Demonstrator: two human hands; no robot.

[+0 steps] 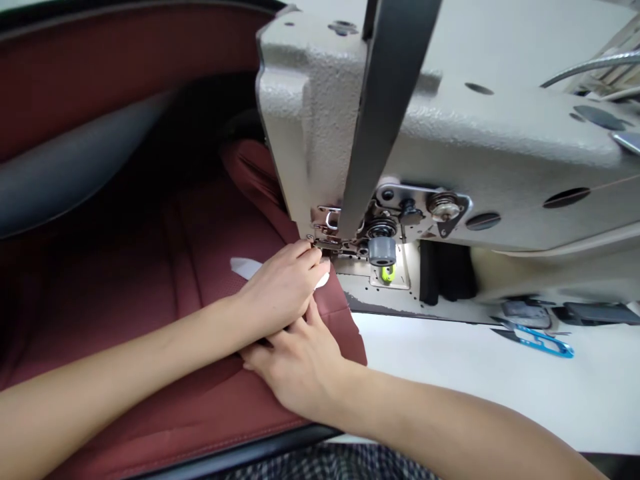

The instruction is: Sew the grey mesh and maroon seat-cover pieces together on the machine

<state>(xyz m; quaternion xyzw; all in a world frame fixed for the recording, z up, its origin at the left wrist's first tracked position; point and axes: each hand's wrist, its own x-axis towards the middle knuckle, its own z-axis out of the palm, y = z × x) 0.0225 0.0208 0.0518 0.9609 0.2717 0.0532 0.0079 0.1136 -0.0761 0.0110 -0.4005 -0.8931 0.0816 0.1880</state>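
Observation:
A dark red leather seat cover [165, 267] lies under the head of a grey industrial sewing machine [450, 133]. My left hand [285, 290] rests on the cover just left of the needle area [325, 243], its fingers curled and pressed on a white strip [245, 268] that pokes out from under it. My right hand [300, 363] lies flat on the cover's edge below the left hand, fingers stretched toward the needle and partly tucked under the left hand.
A black belt [385, 100] runs down the machine's front. Blue-handled thread snips [543, 339] lie on the white table [475, 380] to the right. A grey and black part of the cover [65, 173] bulges at the left.

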